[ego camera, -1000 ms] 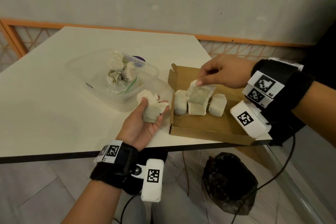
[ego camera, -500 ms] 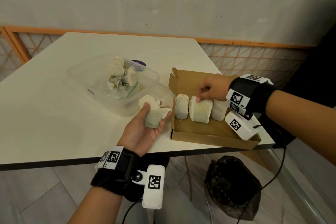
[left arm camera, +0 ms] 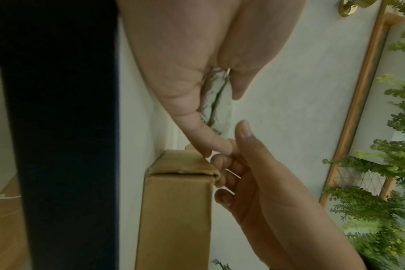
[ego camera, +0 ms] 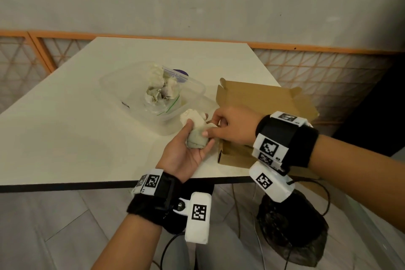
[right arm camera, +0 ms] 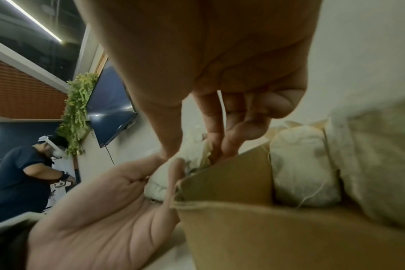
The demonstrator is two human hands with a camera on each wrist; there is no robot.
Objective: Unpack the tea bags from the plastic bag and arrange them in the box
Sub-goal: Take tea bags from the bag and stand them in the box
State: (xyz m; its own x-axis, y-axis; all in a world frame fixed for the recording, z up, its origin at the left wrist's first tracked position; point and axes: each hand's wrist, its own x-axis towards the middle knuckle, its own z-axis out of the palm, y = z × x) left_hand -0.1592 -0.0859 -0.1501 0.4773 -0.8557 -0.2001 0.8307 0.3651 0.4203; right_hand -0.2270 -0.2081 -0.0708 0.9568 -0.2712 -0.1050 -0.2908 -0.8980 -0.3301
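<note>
Left hand: we saw the left hand (ego camera: 186, 155) palm up at the near table edge, fingers curled round a clump of tea bags (ego camera: 197, 131); count in the clump unclear.
Right hand: we saw the right hand (ego camera: 232, 127) reaching across, thumb and fingertips pinching the clump where it lay in the left palm.
Box: we counted one cardboard box (ego camera: 258, 103), just right of both hands; two tea bags in the box (right arm camera: 301, 164) showed in the right wrist view.
Plastic bag: we noted one plastic bag (ego camera: 162, 96) of tea bags in one clear tub (ego camera: 122, 92), beyond the hands on the table (ego camera: 65, 129).
</note>
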